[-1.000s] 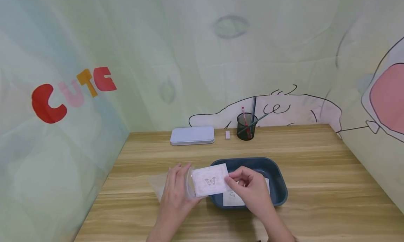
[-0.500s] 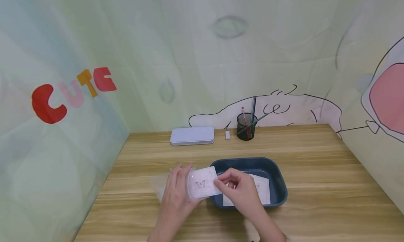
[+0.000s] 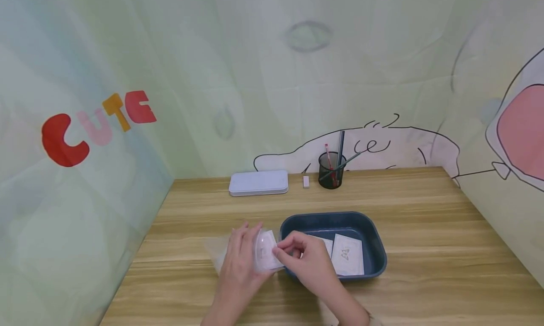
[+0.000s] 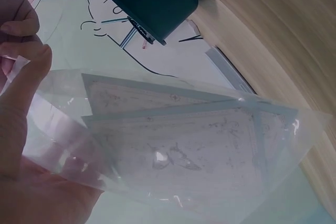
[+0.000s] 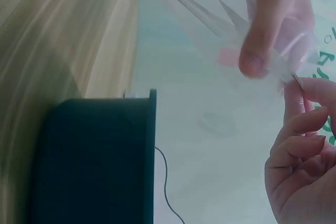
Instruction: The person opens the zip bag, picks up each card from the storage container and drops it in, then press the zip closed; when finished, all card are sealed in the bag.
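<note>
Clear plastic bag (image 3: 214, 250), held in the left grip (image 3: 240, 260), contains overlapping cards (image 4: 173, 156) with faint print; the right grip (image 3: 307, 262) pinches another card (image 3: 267, 255) at the bag's mouth, its inner end veiled by plastic. Beside the right grip, a tray (image 3: 376, 257) carries more cards (image 3: 348, 255), one partly hidden behind that grip.

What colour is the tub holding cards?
The tub is dark blue, clearest in the head view.

Your white card (image 4: 184, 179) bears a grey butterfly inside a translucent bag (image 3: 215, 251); your dark-blue tray (image 3: 377, 253) stands on a brown-streaked bench (image 3: 433, 227), black mesh cup (image 3: 329, 177) and lilac-white case (image 3: 258, 182) at its far edge.
</note>
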Demonstrator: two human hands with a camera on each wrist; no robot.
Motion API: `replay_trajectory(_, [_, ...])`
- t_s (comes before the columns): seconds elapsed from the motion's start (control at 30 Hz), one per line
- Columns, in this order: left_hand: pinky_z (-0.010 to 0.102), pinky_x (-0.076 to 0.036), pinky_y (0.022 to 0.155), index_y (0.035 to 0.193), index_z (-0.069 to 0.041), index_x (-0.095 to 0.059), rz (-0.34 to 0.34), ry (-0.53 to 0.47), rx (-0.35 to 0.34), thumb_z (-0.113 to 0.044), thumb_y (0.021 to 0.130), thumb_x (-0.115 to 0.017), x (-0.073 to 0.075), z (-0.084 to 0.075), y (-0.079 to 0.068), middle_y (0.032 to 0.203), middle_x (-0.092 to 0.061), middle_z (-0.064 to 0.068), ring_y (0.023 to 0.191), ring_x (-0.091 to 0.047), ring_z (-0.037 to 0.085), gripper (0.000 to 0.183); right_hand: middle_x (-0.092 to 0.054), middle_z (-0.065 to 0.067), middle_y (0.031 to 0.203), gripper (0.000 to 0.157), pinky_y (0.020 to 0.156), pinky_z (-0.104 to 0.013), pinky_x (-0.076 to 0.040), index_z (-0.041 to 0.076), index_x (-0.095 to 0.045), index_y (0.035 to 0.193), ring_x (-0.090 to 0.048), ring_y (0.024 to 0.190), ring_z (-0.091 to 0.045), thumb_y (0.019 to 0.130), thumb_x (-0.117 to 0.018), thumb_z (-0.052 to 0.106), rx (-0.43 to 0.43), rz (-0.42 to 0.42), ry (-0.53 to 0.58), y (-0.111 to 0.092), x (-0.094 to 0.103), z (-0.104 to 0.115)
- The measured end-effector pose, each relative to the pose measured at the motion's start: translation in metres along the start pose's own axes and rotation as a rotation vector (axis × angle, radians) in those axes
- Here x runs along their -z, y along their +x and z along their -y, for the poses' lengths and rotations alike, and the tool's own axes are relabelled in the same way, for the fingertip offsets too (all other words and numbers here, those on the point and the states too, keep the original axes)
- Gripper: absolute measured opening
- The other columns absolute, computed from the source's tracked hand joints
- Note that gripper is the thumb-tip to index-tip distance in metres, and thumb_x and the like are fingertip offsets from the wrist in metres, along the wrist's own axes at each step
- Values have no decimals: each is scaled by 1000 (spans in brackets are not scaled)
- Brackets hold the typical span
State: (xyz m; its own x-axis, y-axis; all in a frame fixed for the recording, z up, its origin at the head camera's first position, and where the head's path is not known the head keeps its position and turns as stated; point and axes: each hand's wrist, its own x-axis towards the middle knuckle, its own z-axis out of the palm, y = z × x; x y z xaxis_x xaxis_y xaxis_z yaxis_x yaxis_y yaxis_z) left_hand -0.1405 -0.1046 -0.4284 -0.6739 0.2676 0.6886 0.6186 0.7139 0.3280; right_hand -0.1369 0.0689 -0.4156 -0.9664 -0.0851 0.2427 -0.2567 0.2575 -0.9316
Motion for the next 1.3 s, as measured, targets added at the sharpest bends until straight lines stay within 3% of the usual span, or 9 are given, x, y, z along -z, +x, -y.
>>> replay_trajectory(0.17, [47, -42, 104, 131, -2, -51, 8, -23, -6, -15, 50, -92, -2, -1, 0, 116, -50, 13, 121, -46, 32, 92, -62, 12, 64, 7, 40, -16, -34, 18, -71, 80, -45, 49, -6, 81, -77, 20, 45, 12, -41, 2, -8, -2])
replay_trajectory(0.4, [49, -31, 111, 131, 0, -49, 24, -12, -47, -17, 51, -90, -4, -2, 0, 121, -51, 16, 121, -46, 35, 92, -59, 14, 64, 7, 41, -18, -41, 20, -71, 79, -48, 51, -5, 80, -78, 19, 97, 24, -109, 2, -14, -7])
replay_trajectory(0.63, [52, -31, 109, 131, 1, -50, 29, -19, -90, -11, 51, -89, -5, -3, 1, 123, -51, 16, 122, -45, 36, 90, -59, 19, 66, 12, 40, -19, -41, 23, -72, 80, -47, 51, -1, 78, -77, 13, 115, 45, -225, 1, -16, -7])
replay_trajectory(0.77, [54, -31, 109, 132, 0, -50, 29, -19, -78, -13, 52, -90, -5, -3, -1, 122, -51, 16, 122, -46, 35, 90, -59, 21, 67, 7, 41, -19, -41, 24, -73, 85, -47, 51, 0, 80, -78, 20, 144, 39, -244, 1, -13, -7])
replay_trajectory(0.93, [51, -39, 105, 132, -1, -50, 22, -29, -53, -18, 51, -93, -4, -1, -1, 118, -51, 14, 121, -46, 34, 94, -60, 22, 71, 11, 43, -20, -44, 28, -73, 91, -48, 52, -3, 82, -75, 34, 153, -52, -215, 6, -5, -6])
replay_trajectory(1.0, [50, -42, 103, 132, -1, -50, 16, -36, -44, -20, 49, -94, -3, 1, -1, 116, -50, 13, 120, -46, 35, 96, -60, 21, 72, 13, 43, -21, -44, 27, -72, 92, -49, 52, -4, 83, -74, 35, 135, -96, -228, 10, 3, -7])
replay_trajectory(1.1, [48, -44, 101, 132, -2, -50, 10, -32, -22, -22, 48, -95, -1, 4, -2, 116, -50, 13, 120, -47, 34, 97, -60, 18, 75, 16, 43, -24, -45, 25, -72, 95, -50, 54, -7, 82, -76, 33, 78, -112, -330, 17, 19, -13])
replay_trajectory(1.17, [47, -44, 102, 132, -3, -50, 10, -19, -8, -22, 48, -95, 0, 6, -3, 117, -50, 13, 121, -46, 34, 97, -62, 13, 83, 21, 49, -25, -48, 23, -72, 99, -54, 62, -9, 81, -78, 30, 13, -60, -445, 20, 31, -20])
replay_trajectory(1.3, [47, -42, 103, 133, -4, -49, 9, -2, 5, -21, 48, -94, 3, 9, -5, 120, -50, 14, 121, -46, 34, 98, -60, -1, 98, 31, 65, -33, -54, 19, -71, 106, -58, 80, -17, 77, -81, 25, -142, 132, -648, 22, 52, -42])
